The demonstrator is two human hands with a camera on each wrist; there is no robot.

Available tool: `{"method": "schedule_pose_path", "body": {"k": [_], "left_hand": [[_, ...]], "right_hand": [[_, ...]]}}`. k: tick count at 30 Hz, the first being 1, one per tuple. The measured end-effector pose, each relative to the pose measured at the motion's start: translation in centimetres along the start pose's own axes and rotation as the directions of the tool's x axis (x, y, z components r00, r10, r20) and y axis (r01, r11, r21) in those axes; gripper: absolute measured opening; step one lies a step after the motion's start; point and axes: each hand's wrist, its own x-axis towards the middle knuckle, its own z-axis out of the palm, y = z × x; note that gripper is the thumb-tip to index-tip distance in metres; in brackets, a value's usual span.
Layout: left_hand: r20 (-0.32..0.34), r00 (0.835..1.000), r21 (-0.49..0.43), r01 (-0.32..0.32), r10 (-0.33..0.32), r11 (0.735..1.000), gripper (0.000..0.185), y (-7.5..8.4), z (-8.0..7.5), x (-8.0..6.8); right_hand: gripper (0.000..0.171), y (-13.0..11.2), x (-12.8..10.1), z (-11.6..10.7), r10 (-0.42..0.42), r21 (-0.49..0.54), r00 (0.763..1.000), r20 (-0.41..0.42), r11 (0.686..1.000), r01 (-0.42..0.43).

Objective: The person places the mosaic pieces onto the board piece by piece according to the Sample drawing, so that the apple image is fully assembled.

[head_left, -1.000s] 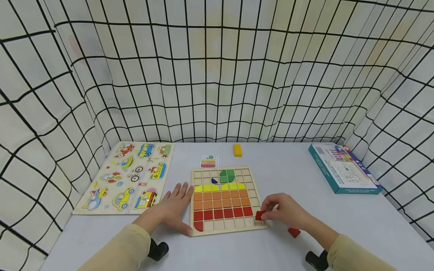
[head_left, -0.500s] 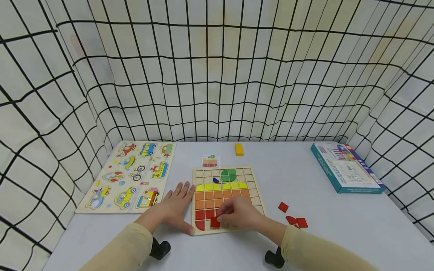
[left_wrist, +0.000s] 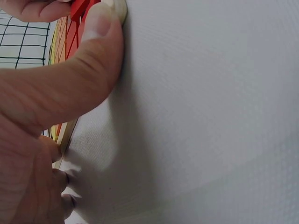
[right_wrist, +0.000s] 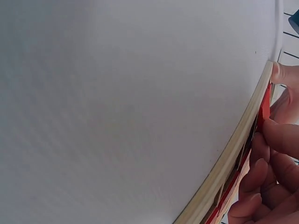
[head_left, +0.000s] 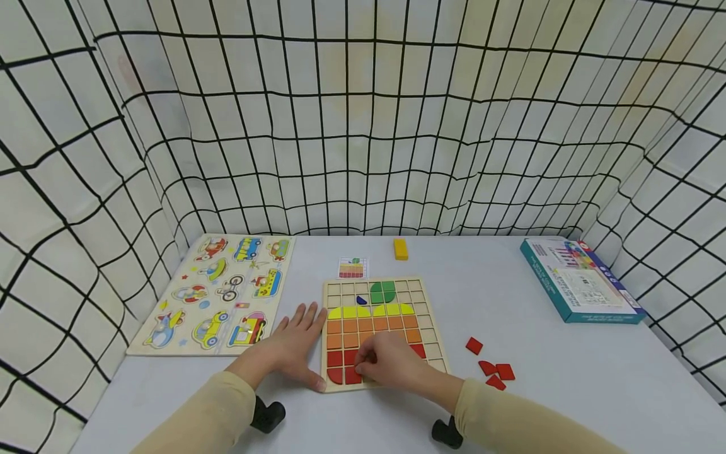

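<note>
A wooden grid board (head_left: pixel 432 339) lies on the white table, with rows of yellow, orange and red tiles, a green shape and a small blue piece. My left hand (head_left: pixel 292 350) rests at its left edge, fingers spread, thumb (left_wrist: pixel 100 42) touching the near corner. Over the board's lower rows, my right hand (head_left: pixel 391 359) pinches a red square tile (head_left: pixel 351 376) at the bottom-row cell beside a rounded red tile (head_left: pixel 334 376). The red tile (right_wrist: pixel 265 105) looks slightly tilted in the right wrist view. The right hand covers part of the red rows.
Several loose red tiles (head_left: pixel 496 367) lie right of the board. A small picture card (head_left: pixel 353 268) and a yellow block (head_left: pixel 401 249) are behind it. A vehicle puzzle board (head_left: pixel 210 296) lies left, a teal box (head_left: pixel 584 284) right. Black netting surrounds the table.
My right hand has carried a red square tile leftward from the board's right edge to the lower-left cells and lowered it. My left hand has stayed at the board's left edge.
</note>
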Motion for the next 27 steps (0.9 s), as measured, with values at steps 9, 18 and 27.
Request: {"method": "schedule_pose_path", "body": {"k": [9,18,27], "left_hand": [[0.001,1.0,-0.003,-0.005,0.005,1.0,0.13,-0.1,0.1,0.0],[0.003,1.0,-0.007,-0.004,0.004,1.0,0.13,-0.1,0.2,0.0],[0.005,1.0,0.001,-0.001,0.001,1.0,0.13,-0.1,0.1,0.0]], "right_hand": [[0.009,-0.2,0.0,0.4,-0.009,-0.054,1.0,-0.015,0.999,0.008],[0.006,2.3,-1.2,-2.4,0.065,-0.012,0.995,-0.082,0.998,-0.066],[0.004,9.4,-5.2,-8.5,0.259,-0.041,0.931,-0.258,0.96,-0.278]]}}
